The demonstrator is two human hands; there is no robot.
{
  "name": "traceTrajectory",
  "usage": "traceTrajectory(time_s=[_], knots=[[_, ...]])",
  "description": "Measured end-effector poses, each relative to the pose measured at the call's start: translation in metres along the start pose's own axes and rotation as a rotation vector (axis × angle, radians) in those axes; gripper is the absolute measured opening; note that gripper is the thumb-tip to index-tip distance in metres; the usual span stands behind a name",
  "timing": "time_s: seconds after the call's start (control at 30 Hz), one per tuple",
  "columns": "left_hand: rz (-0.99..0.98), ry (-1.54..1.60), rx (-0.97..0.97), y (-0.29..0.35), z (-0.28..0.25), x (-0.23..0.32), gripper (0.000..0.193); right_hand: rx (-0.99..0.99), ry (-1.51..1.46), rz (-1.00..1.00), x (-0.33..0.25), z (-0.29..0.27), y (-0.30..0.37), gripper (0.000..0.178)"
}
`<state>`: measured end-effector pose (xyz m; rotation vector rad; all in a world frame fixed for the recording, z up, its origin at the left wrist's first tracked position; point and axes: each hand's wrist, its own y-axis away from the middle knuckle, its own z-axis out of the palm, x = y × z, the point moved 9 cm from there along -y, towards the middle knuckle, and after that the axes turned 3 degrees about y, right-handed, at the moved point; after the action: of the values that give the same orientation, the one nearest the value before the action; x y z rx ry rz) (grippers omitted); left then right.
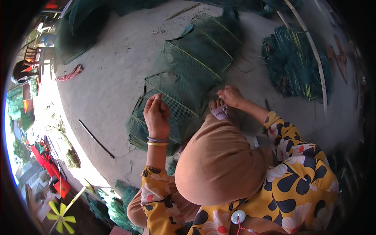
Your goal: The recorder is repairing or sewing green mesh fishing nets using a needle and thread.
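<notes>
A long green mesh net trap (188, 74) with yellow-edged rectangular frames lies stretched over the floor in front of me. My left hand (157, 115) is raised over its near left part, thumb and fingers pinched together; what they hold, if anything, is too small to make out. By the trap's right edge, my right hand (231, 96) is closed in a pinch, with what looks like a faint thin thread leaving its fingertips to the left. Just below that hand is my foot in a lilac sandal (221, 112), beside the netting.
To the right lies a heap of green netting (288, 58) with a long pale pole (313, 47) across it. On the left are a black rod (96, 139) and a reddish cloth (71, 73). More green net (84, 31) hangs at the far left. A yellow pinwheel (60, 216) stands lower left.
</notes>
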<state>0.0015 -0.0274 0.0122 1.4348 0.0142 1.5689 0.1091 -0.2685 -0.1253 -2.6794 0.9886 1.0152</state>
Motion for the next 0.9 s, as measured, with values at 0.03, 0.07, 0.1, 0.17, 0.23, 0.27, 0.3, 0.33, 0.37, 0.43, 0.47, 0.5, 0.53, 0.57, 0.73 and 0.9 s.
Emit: traceTrajectory(time_s=[0.03,0.07,0.1,0.17,0.23,0.27,0.3,0.33,0.37,0.43,0.47,0.5,0.53,0.57,0.73,0.9], knots=[[-0.013,-0.025,-0.001,-0.004,0.0,-0.002,0.007,0.083,-0.136,0.029,0.004,-0.032,0.018,0.028],[0.007,-0.023,0.003,-0.006,-0.007,0.01,0.007,-0.083,-0.374,0.171,-0.007,-0.054,0.024,0.031],[0.023,-0.019,0.011,-0.008,-0.012,0.017,0.007,-0.256,-0.606,0.312,-0.022,-0.076,0.035,0.034],[0.028,-0.053,-0.015,-0.01,-0.018,0.033,0.008,-0.272,-0.851,0.307,-0.052,-0.12,0.044,0.038],[0.02,-0.043,-0.015,-0.013,-0.017,0.041,0.009,-0.364,-1.035,0.261,-0.057,-0.144,0.053,0.037],[0.004,-0.157,-0.073,-0.012,-0.011,0.041,0.009,-0.378,-1.029,0.24,-0.071,-0.152,0.051,0.037],[-0.013,-0.271,-0.128,-0.009,-0.009,0.044,0.01,-0.355,-1.228,0.28,-0.084,-0.16,0.05,0.035],[-0.047,-0.386,-0.132,-0.008,-0.014,0.045,0.016,-0.327,-1.419,0.327,-0.093,-0.167,0.05,0.032],[-0.029,-0.374,-0.119,-0.007,-0.024,0.051,0.016,-0.344,-1.408,0.31,-0.1,-0.17,0.047,0.032],[0.151,-0.783,-0.337,0.004,-0.018,0.06,0.021,-0.309,-1.355,0.115,-0.116,-0.187,0.039,0.029],[0.182,-0.971,-0.303,0.012,-0.025,0.067,0.024,-0.225,-1.269,0.19,-0.113,-0.191,0.036,0.026],[0.188,-0.958,-0.295,0.014,-0.031,0.071,0.024,-0.235,-1.257,0.184,-0.111,-0.193,0.032,0.026],[0.219,-1.096,-0.299,0.014,-0.038,0.075,0.024,-0.268,-1.116,0.279,-0.102,-0.19,0.031,0.026],[0.248,-1.233,-0.304,0.012,-0.044,0.077,0.025,-0.297,-0.972,0.373,-0.095,-0.188,0.029,0.026],[0.316,-1.256,-0.316,-0.007,-0.062,0.08,0.024,-0.215,-0.402,0.078,-0.127,-0.184,0.006,0.025],[0.661,-1.242,-0.382,-0.031,-0.032,0.081,0.019,-0.263,-0.399,0.141,-0.15,-0.164,-0.028,0.02]])
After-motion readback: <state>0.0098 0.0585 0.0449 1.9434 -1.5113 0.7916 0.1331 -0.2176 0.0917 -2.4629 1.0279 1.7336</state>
